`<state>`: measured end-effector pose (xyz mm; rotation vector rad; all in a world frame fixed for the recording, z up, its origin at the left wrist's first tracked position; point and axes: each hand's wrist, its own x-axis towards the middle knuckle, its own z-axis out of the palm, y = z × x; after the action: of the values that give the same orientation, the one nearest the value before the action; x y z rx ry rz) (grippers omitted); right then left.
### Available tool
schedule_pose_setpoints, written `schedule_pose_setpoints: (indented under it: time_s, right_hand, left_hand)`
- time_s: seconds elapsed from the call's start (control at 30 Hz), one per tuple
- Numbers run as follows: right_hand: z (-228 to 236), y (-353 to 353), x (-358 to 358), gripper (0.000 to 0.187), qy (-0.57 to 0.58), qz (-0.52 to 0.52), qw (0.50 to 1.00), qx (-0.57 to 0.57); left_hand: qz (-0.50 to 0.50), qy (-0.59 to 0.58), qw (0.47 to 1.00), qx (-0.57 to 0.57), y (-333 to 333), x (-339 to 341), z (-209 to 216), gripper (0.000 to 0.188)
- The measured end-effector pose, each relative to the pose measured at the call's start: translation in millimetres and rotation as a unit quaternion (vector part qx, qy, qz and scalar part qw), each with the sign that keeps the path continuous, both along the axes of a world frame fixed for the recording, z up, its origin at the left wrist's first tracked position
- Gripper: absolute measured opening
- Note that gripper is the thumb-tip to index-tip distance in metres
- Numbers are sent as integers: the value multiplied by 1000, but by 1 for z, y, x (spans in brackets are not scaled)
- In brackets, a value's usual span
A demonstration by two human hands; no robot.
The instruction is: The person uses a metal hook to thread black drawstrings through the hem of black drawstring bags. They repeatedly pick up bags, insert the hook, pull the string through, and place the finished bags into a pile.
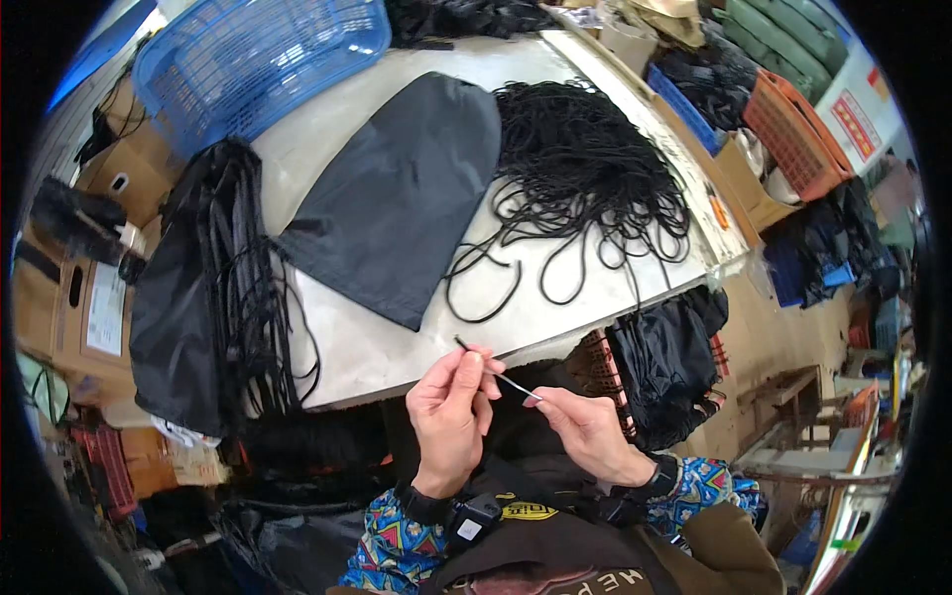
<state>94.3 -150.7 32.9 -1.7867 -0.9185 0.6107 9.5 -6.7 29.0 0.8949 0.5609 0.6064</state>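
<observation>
My left hand (448,412) is closed in a pinch, and the short dark tip of a cord (459,341) sticks out above its thumb. In my right hand (587,431), thumb and fingers pinch a thin, silvery rod (520,388) that runs across to the left fingertips. Whether the rod and the cord are joined is hidden by the fingers. Just beyond my hands, a black fabric bag (402,188) lies flat on the white table (367,362). To its right spreads a tangled heap of black cords (585,159), with loops trailing toward me.
Black bags with cords (213,297) hang over the table's left edge. A blue plastic basket (263,69) stands at the far left. Below the right edge, a basket holds black fabric (666,362). An orange crate (798,134) and an orange-handled tool (718,208) are farther right.
</observation>
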Motion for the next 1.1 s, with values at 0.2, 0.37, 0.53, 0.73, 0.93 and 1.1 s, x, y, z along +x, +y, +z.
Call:
schedule_pose_setpoints:
  time_s: [0.2,0.37,0.53,0.73,0.93,1.1]
  right_hand:
    - [-29,0,0,20,-7,-27,997,68]
    - [-41,-4,12,27,-81,-15,987,136]
    - [-37,-19,22,23,-100,-65,981,153]
    - [-30,-25,30,24,-56,-53,989,123]
    - [-19,-13,27,28,-86,-71,991,74]
    - [0,-14,24,28,-63,-48,997,6]
  left_hand:
    - [25,68,997,2,-1,12,0,17]
    - [52,80,995,24,0,20,-13,13]
    - [-64,74,995,35,2,14,3,5]
    - [-50,112,992,-9,-5,14,3,19]
    - [-72,122,990,28,5,8,-10,18]
    - [-66,90,993,24,2,3,-5,18]
